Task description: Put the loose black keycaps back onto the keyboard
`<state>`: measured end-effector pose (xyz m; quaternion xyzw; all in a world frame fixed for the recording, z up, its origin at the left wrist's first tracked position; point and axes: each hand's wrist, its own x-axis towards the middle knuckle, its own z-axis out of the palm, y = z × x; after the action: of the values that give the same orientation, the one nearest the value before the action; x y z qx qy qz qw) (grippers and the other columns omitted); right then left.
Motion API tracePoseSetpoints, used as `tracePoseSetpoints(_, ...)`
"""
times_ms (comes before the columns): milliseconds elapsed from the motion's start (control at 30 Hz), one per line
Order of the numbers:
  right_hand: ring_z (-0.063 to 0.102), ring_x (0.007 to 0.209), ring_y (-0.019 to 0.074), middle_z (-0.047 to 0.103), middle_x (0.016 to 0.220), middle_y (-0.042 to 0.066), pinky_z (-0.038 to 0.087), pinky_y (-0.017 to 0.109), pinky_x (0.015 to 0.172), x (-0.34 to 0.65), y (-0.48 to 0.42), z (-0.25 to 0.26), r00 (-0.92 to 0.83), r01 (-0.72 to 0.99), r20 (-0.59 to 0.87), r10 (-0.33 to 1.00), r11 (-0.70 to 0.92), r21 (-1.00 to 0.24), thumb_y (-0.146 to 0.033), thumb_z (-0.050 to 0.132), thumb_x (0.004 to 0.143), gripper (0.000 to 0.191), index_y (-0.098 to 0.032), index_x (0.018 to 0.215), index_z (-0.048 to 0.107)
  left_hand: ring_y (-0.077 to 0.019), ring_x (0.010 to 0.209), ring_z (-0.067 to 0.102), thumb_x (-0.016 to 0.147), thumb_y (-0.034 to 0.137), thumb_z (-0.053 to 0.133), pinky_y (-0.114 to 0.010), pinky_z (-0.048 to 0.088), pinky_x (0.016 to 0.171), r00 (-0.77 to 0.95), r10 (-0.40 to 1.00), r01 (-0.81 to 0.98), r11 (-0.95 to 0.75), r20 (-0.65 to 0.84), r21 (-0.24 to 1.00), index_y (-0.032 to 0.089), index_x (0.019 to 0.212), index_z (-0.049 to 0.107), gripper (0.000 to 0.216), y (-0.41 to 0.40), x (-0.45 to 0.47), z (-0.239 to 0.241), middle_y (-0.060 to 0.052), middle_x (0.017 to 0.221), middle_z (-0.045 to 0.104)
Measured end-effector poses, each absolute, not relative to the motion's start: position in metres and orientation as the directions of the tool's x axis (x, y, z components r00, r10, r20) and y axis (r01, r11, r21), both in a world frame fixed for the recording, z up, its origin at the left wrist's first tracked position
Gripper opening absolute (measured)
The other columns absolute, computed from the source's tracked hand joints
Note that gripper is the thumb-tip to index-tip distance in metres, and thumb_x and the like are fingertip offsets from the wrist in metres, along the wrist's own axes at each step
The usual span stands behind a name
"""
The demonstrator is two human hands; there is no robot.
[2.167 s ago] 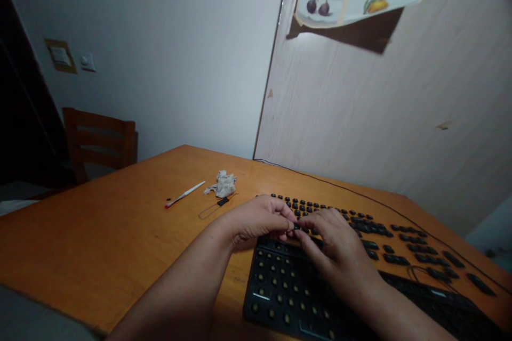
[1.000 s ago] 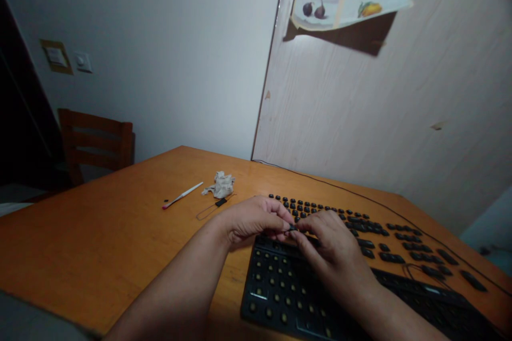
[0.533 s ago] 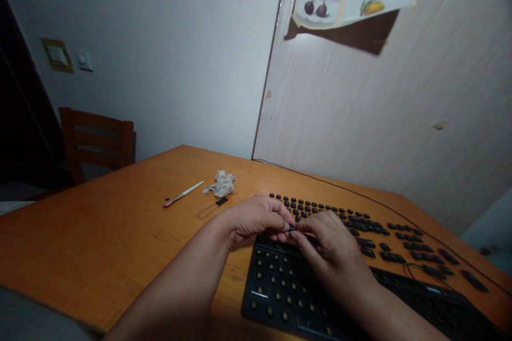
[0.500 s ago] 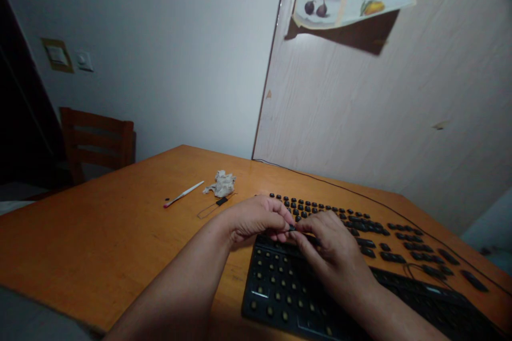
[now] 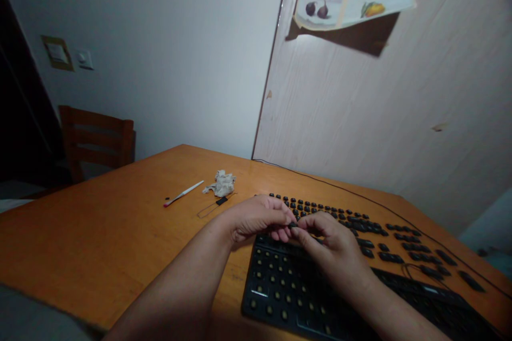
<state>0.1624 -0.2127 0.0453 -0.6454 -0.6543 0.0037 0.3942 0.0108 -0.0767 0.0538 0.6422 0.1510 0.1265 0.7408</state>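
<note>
My left hand (image 5: 256,219) and my right hand (image 5: 332,242) meet fingertip to fingertip above the far edge of a black keyboard base (image 5: 288,298) whose keycaps are off. Both hands pinch one small black keycap (image 5: 293,225) between thumbs and fingers. Rows of loose black keycaps (image 5: 360,226) lie on the orange wooden table (image 5: 100,245) just beyond my hands.
A wire keycap puller (image 5: 212,206), a crumpled tissue (image 5: 221,184) and a white tool with a red tip (image 5: 183,194) lie to the left. A black cable (image 5: 340,186) runs along the wall. A wooden chair (image 5: 96,141) stands at the far left.
My hands have lifted slightly and my right fingers have curled tighter on the keycap; the view has shifted a little. Nothing on the table has moved.
</note>
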Motion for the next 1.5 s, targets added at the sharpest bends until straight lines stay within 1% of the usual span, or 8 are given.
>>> tracePoseSetpoints(200,0.059,0.079,0.0201,0.065,0.081,0.003,0.045,0.033,0.07,0.1642,-0.2112,0.0442,0.164,0.845,0.493,0.854,0.136,-0.517,-0.033,0.061,0.09,0.014,-0.022,0.082,0.066,-0.0099,0.064,0.064,0.075,0.017,0.069,-0.021,0.047,0.06,0.916,0.395,0.003,0.168,-0.07,0.986,0.011,0.091,0.064,0.018,-0.0774,0.0118,0.0529,-0.007,0.075,0.069)
tracePoseSetpoints(433,0.06,0.086,0.0204,0.066,0.091,0.003,0.047,0.034,0.076,0.1626,-0.2124,0.0451,0.151,0.839,0.517,0.843,0.167,-0.519,-0.032,0.062,0.09,0.013,-0.023,0.098,0.066,-0.0095,0.058,0.063,0.076,0.021,0.067,-0.019,0.045,0.055,0.909,0.407,-0.006,0.215,-0.085,0.977,0.011,0.087,0.062,0.015,-0.0764,0.0131,0.0511,-0.006,0.069,0.068)
tracePoseSetpoints(567,0.061,0.089,0.0205,0.068,0.095,0.003,0.048,0.035,0.078,0.1624,-0.2123,0.0451,0.111,0.842,0.535,0.838,0.206,-0.498,-0.029,0.06,0.091,0.011,-0.024,0.098,0.067,-0.0089,0.059,0.063,0.076,0.022,0.068,-0.019,0.045,0.055,0.914,0.395,-0.002,0.229,-0.091,0.974,0.011,0.087,0.063,0.017,-0.0751,0.0135,0.0506,-0.007,0.073,0.07)
tracePoseSetpoints(733,0.06,0.089,0.0209,0.068,0.092,0.004,0.047,0.036,0.078,0.1645,-0.2123,0.0438,0.07,0.857,0.571,0.818,0.243,-0.454,-0.026,0.059,0.091,0.009,-0.024,0.093,0.068,-0.0087,0.061,0.064,0.076,0.029,0.072,-0.018,0.046,0.057,0.929,0.356,0.021,0.21,-0.097,0.977,0.01,0.082,0.064,0.022,-0.0748,0.0128,0.0519,-0.008,0.077,0.07)
tracePoseSetpoints(900,0.06,0.087,0.0212,0.068,0.089,0.004,0.047,0.036,0.076,0.1666,-0.2123,0.0432,0.059,0.867,0.591,0.804,0.252,-0.43,-0.026,0.06,0.091,0.009,-0.024,0.092,0.068,-0.0092,0.061,0.065,0.077,0.029,0.071,-0.018,0.047,0.057,0.927,0.355,0.036,0.244,-0.124,0.969,0.011,0.083,0.063,0.021,-0.0749,0.0123,0.0513,-0.008,0.077,0.071)
tracePoseSetpoints(1100,0.061,0.085,0.0209,0.069,0.088,0.004,0.048,0.035,0.076,0.166,-0.2112,0.0428,0.088,0.851,0.566,0.82,0.233,-0.47,-0.03,0.059,0.092,0.012,-0.024,0.091,0.07,-0.0101,0.061,0.066,0.077,0.021,0.065,-0.017,0.047,0.055,0.922,0.352,0.072,0.247,-0.158,0.966,0.01,0.085,0.062,0.014,-0.0752,0.0116,0.0512,-0.011,0.078,0.072)
tracePoseSetpoints(1267,0.063,0.083,0.02,0.07,0.088,0.003,0.05,0.034,0.074,0.1679,-0.21,0.0395,0.129,0.824,0.529,0.839,0.206,-0.528,-0.032,0.06,0.091,0.014,-0.023,0.092,0.07,-0.0114,0.063,0.067,0.079,0.025,0.064,-0.018,0.048,0.055,0.922,0.351,0.082,0.24,-0.166,0.967,0.01,0.085,0.063,0.016,-0.0746,0.0102,0.052,-0.012,0.079,0.072)
tracePoseSetpoints(1500,0.062,0.088,0.0218,0.069,0.09,0.004,0.05,0.036,0.078,0.1661,-0.2113,0.0406,0.082,0.857,0.553,0.829,0.225,-0.464,-0.029,0.06,0.09,0.012,-0.024,0.095,0.07,-0.01,0.062,0.065,0.075,0.027,0.071,-0.018,0.047,0.056,0.914,0.368,0.115,0.171,-0.172,0.979,0.01,0.078,0.065,0.018,-0.0758,0.0113,0.0505,-0.009,0.076,0.071)
